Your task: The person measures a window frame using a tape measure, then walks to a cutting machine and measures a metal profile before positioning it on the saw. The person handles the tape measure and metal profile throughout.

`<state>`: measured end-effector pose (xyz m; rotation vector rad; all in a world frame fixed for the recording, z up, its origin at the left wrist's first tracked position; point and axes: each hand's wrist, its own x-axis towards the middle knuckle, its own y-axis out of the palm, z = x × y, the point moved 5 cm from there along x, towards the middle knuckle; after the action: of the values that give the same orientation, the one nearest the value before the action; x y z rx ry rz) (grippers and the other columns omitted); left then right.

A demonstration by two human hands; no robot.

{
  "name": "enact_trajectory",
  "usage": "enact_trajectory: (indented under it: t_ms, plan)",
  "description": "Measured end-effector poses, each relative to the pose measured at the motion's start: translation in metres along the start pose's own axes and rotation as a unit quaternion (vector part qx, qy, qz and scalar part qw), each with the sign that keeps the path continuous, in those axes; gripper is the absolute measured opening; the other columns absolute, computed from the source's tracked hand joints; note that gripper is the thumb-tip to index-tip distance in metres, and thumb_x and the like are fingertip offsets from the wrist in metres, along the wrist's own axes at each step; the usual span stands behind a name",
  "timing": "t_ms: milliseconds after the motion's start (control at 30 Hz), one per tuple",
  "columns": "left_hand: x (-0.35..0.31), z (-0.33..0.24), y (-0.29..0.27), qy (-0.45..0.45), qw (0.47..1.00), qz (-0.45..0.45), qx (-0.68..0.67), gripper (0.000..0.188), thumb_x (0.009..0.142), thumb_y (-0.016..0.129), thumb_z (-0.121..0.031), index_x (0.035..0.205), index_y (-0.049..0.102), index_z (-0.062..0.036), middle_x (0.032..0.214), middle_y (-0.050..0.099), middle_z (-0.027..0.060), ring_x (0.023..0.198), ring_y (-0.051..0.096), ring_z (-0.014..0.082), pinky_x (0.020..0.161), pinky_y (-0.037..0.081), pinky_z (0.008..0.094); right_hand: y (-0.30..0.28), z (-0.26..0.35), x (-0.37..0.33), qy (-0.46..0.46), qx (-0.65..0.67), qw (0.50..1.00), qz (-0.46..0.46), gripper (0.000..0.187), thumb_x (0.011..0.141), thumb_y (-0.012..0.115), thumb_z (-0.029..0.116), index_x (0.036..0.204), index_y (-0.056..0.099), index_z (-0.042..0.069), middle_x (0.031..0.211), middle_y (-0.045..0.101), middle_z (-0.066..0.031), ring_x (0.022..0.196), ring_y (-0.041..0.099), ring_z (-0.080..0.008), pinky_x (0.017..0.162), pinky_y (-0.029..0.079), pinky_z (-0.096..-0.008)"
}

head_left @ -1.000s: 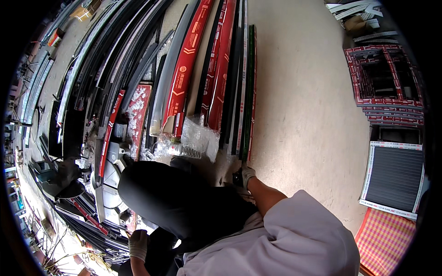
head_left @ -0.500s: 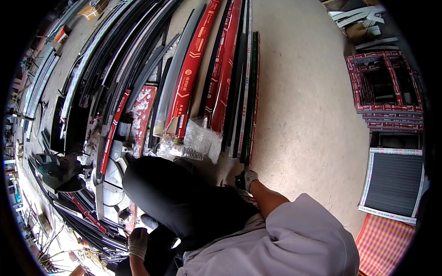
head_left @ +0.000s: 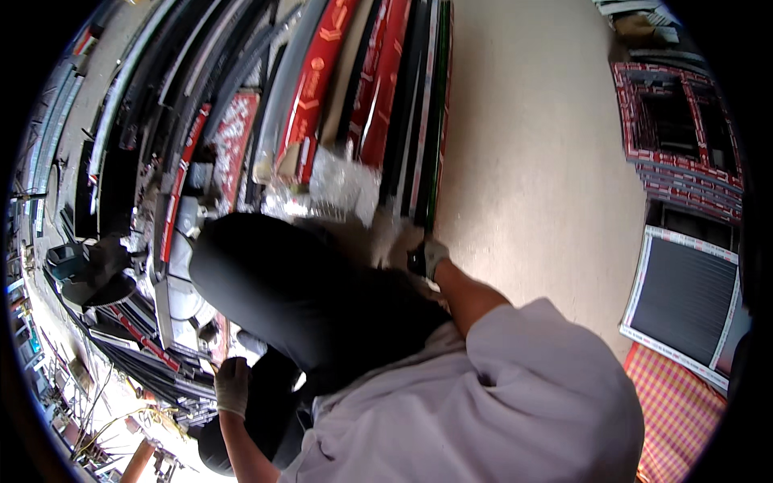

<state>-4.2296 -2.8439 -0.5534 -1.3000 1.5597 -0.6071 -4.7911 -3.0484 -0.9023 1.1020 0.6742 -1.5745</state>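
Note:
My right hand [head_left: 435, 258], in a pale glove, is closed on a small black object [head_left: 415, 260] whose kind I cannot make out. It is at the near end of a long green-and-black profile [head_left: 439, 137] with red edging. My left hand [head_left: 233, 390], also gloved, has its dark fingertips curled together beside my black-trousered leg [head_left: 278, 270]; what is in it, if anything, is hidden. Ahead of my knee lie long profiles in red wrapping [head_left: 310, 88], with clear plastic film [head_left: 342, 181] bunched round their near ends.
A round saw-like machine [head_left: 97, 282] stands at the left among stacked dark profiles [head_left: 149, 105]. To the right are stacked red-wrapped frames [head_left: 684, 153], a grey ribbed panel [head_left: 680, 298] and a checked cloth [head_left: 672, 402]. Pale floor [head_left: 523, 161] lies between.
The view has shifted, so the profiles and film sit higher in the picture. Both hands appear higher too; my right hand still holds the black object by the profile end.

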Motion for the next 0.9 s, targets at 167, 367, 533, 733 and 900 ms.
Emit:
enact_trajectory:
  t_ms: [167, 367, 533, 733, 900]
  plan:
    - [-0.003, -0.021, -0.026, -0.272, 0.919, 0.017, -0.284, 0.024, 0.097, 0.057, -0.02, 0.078, 0.057, -0.005, 0.068, 0.052, 0.0014, 0.059, 0.047, 0.0094, 0.056, 0.04, 0.0285, 0.055, 0.013, -0.053, 0.1, 0.099, 0.986, -0.084, 0.032, 0.102, 0.051, 0.037, 0.082, 0.059, 0.013, 0.072, 0.059, -0.0072, 0.06, 0.061, -0.0247, 0.054, 0.051, -0.0407]
    - [0.0, -0.03, -0.024, -0.349, 0.868, 0.026, -0.352, 0.026, 0.099, 0.058, -0.023, 0.08, 0.057, -0.0065, 0.068, 0.051, -0.0013, 0.06, 0.045, 0.008, 0.057, 0.039, 0.0267, 0.056, 0.043, -0.083, 0.125, 0.072, 0.978, -0.151, 0.042, 0.101, 0.049, 0.048, 0.079, 0.058, 0.013, 0.068, 0.057, -0.0062, 0.057, 0.057, -0.0223, 0.053, 0.05, -0.0394]
    - [-0.007, -0.026, -0.02, -0.369, 0.85, 0.014, -0.376, 0.021, 0.1, 0.06, -0.023, 0.088, 0.061, -0.0061, 0.07, 0.053, -0.0022, 0.061, 0.046, 0.0067, 0.058, 0.039, 0.0239, 0.049, 0.04, -0.073, 0.142, 0.01, 0.978, -0.156, 0.044, 0.099, 0.049, 0.052, 0.079, 0.057, 0.014, 0.069, 0.058, -0.0052, 0.057, 0.057, -0.021, 0.054, 0.049, -0.0378]
    - [-0.009, -0.023, -0.019, -0.368, 0.843, 0.018, -0.392, 0.019, 0.1, 0.061, -0.023, 0.092, 0.062, -0.0062, 0.071, 0.053, -0.0028, 0.062, 0.047, 0.0055, 0.057, 0.039, 0.0228, 0.072, 0.054, -0.104, 0.129, 0.021, 0.983, -0.128, 0.044, 0.099, 0.049, 0.051, 0.081, 0.059, 0.013, 0.071, 0.061, -0.0062, 0.06, 0.059, -0.0223, 0.057, 0.05, -0.0385]
    - [-0.006, -0.024, -0.017, -0.376, 0.841, 0.021, -0.387, 0.019, 0.1, 0.061, -0.023, 0.092, 0.062, -0.0057, 0.071, 0.052, -0.0024, 0.061, 0.047, 0.0062, 0.056, 0.039, 0.0231, 0.053, 0.042, -0.079, 0.097, 0.001, 0.989, -0.111, 0.044, 0.099, 0.048, 0.051, 0.085, 0.062, 0.012, 0.075, 0.064, -0.0081, 0.063, 0.061, -0.0236, 0.058, 0.051, -0.0395]
